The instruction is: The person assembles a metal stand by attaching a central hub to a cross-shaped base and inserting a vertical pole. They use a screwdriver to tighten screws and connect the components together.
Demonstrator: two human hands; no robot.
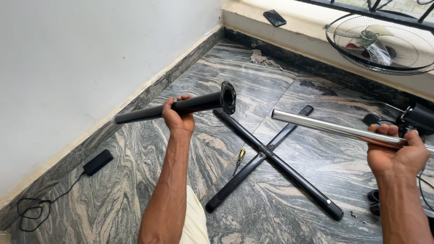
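Note:
My left hand (177, 118) grips a black tube (199, 104) near its middle and holds it level above the floor; its flanged round end faces right. My right hand (397, 151) is closed around a shiny chrome pole (325, 126), whose free end points left toward the black tube's flange. The two ends are apart by a hand's width. Below them a black cross-shaped base (271, 156) lies flat on the marble floor, with a small yellow-handled screwdriver (239, 159) beside it.
A fan head with wire grille (384, 43) rests on the ledge at the upper right, and a dark phone (275, 18) lies further left there. A black power adapter with cable (97, 162) sits by the left wall. Black fan parts (418, 117) lie at the right edge.

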